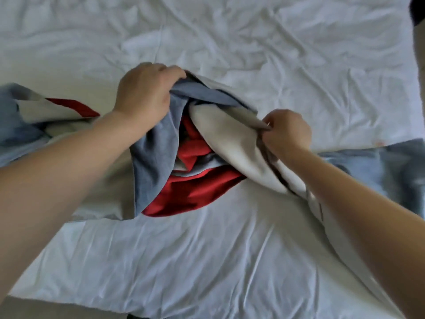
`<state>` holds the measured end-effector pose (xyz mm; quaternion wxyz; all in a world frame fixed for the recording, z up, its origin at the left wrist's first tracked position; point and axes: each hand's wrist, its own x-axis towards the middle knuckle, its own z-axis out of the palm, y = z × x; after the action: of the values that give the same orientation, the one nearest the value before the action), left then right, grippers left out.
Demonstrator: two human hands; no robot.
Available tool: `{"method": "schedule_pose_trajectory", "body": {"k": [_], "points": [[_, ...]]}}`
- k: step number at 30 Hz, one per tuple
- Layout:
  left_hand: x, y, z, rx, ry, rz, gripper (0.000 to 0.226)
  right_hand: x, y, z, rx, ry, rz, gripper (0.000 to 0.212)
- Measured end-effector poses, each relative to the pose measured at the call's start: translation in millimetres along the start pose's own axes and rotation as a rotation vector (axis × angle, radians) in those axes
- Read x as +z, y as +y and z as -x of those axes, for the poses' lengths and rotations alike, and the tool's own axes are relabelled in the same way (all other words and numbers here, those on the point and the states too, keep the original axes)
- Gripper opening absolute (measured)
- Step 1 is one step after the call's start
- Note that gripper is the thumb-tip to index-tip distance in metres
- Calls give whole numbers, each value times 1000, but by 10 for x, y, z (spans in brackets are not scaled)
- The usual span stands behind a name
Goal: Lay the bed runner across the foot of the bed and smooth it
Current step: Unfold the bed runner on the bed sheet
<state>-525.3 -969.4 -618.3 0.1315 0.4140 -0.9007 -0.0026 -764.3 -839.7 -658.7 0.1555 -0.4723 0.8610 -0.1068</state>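
The bed runner [197,185], a cloth in blue-grey, red and off-white, lies bunched and twisted in the middle of the bed [230,261]. Its ends trail off flat toward the left edge and the right edge of the view. My left hand [145,93] grips a blue-grey fold at the top of the bunch. My right hand [287,130] pinches the off-white edge to the right of the bunch. Both forearms reach in from the bottom corners.
A wrinkled white sheet covers the whole bed. The near edge of the bed runs along the bottom left, with pale floor [34,311] beyond it. A dark object [417,14] sits at the top right corner.
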Motion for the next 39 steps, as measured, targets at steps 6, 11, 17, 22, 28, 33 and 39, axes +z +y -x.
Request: {"method": "schedule_pose_trajectory", "body": {"k": [6, 11, 17, 22, 28, 33, 39], "points": [[-75, -340, 60, -80, 30, -78, 37, -43, -163, 20, -211, 207, 31, 23], [49, -569, 285, -120, -136, -173, 28, 159, -85, 560, -342, 46, 191, 76], [-116, -1125, 81, 43, -195, -301, 35, 160, 46, 779, -317, 99, 116, 43], [-228, -1493, -168, -3, -202, -395, 38, 128, 86, 835, -377, 51, 156, 12], [-27, -718, -84, 218, -198, -138, 47, 242, -28, 861, -380, -137, 143, 22], [352, 146, -14, 516, -194, 115, 36, 262, -314, 566, -144, -58, -106, 45], [605, 241, -81, 243, -657, 158, 50, 455, -715, 405, -54, -335, -6, 33]]}}
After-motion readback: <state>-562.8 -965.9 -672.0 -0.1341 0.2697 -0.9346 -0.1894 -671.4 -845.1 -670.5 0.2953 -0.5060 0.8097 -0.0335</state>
